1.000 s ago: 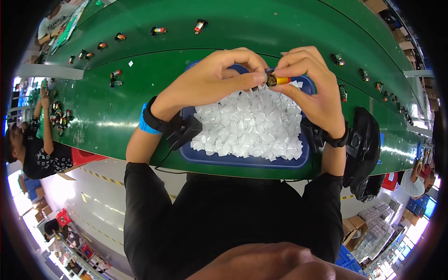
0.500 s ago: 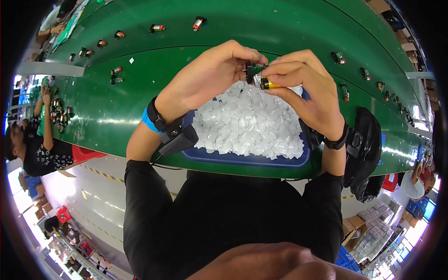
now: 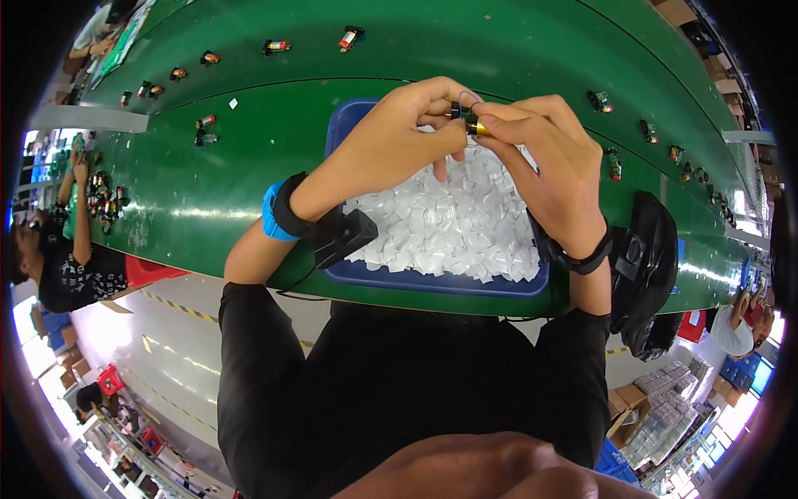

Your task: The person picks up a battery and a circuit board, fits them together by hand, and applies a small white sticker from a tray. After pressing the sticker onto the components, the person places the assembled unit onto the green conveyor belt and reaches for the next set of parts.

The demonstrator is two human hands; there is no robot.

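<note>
My left hand (image 3: 399, 137) and my right hand (image 3: 553, 162) meet above the far end of a blue tray (image 3: 432, 279) filled with small white pieces (image 3: 453, 224). Between their fingertips they pinch a small brass-coloured cylindrical part (image 3: 474, 126) with a thin blue wire loop on it. Both hands grip this part together. The left wrist wears a blue band and a black strapped device; the right wrist wears a black strap.
The tray rests on a green conveyor belt (image 3: 208, 191). Several small motor-like parts (image 3: 349, 37) lie scattered along the belt's far side and right side (image 3: 613, 162). A black bag (image 3: 652, 266) sits at my right. Another person (image 3: 62, 266) works at far left.
Both hands have risen and shifted toward the far end of the tray while still holding the small part between the fingertips.
</note>
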